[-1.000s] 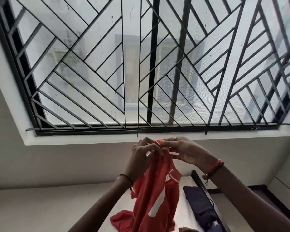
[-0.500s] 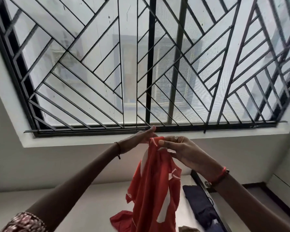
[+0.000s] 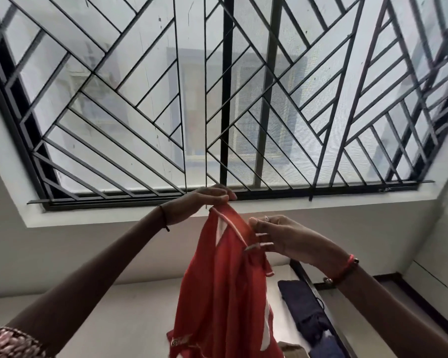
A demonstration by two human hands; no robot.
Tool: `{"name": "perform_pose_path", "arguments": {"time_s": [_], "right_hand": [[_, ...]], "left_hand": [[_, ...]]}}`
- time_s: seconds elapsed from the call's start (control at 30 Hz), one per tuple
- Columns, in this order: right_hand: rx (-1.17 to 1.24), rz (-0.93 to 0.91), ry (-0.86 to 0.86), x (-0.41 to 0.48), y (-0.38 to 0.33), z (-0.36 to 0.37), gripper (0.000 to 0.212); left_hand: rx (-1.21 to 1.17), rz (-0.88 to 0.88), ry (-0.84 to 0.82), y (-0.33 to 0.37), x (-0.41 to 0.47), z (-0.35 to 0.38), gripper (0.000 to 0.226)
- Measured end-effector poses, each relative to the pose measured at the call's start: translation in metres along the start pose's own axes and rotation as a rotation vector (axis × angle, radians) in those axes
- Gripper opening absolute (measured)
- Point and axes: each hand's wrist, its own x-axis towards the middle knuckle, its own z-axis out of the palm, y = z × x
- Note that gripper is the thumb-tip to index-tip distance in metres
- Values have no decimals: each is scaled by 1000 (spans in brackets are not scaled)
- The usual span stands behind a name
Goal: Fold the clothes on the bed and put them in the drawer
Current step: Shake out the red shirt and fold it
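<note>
While left grip (image 3: pixel 199 202) and right grip (image 3: pixel 287 237) pinch top edge, red shirt (image 3: pixel 217 293) hangs, white-striped, creased.

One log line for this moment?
red shirt: held up, unfolded | left hand: pinches top | right hand: pinches trim | dark garment: lying below

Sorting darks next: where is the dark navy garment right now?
Head view, lower right: the dark navy garment lies on the bed, along its right edge, just right of the hanging red shirt and below the right hand.
</note>
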Motion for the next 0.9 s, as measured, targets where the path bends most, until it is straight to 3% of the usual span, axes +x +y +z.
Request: {"name": "perform_pose_path", "arguments": {"time_s": [0.1, 0.23, 0.3, 0.37, 0.43, 0.47, 0.53, 0.57, 0.63, 0.7, 0.8, 0.9], "right_hand": [[-36, 43, -2, 8, 1, 9, 44], [33, -28, 46, 17, 1, 18, 26], [70, -57, 87, 18, -1, 18, 23], [78, -84, 128, 19, 0, 17, 26], [74, -112, 160, 21, 3, 16, 31], [85, -127, 177, 21, 5, 17, 31], [114, -172, 198, 23, 8, 21, 25], [108, -198, 204, 25, 9, 24, 24], [38, -262, 234, 29, 10, 30, 25], [-18, -308, 296, 31, 8, 33, 29], [-4, -333, 284, 34, 5, 31, 17], [33, -306, 278, 32, 3, 22, 16]], "left_hand": [[34, 25, -55, 13, 4, 13, 32], [288, 118, -122, 16, 6, 27, 20], [384, 212, -14, 9, 4, 27, 17], [334, 240, 207, 3, 0, 27, 14], [259, 173, 406, -3, -5, 28, 31], [287, 88, 391, -7, -9, 27, 46], [348, -96, 166, -17, -20, 24, 74], [354, -142, 48, -24, -26, 24, 71], [379, -131, -20, -33, -32, 26, 50], [368, -87, 34, -35, -35, 25, 39], [387, -52, 139, -28, -37, 20, 25], [414, -22, 227, -16, -37, 16, 29]]}}
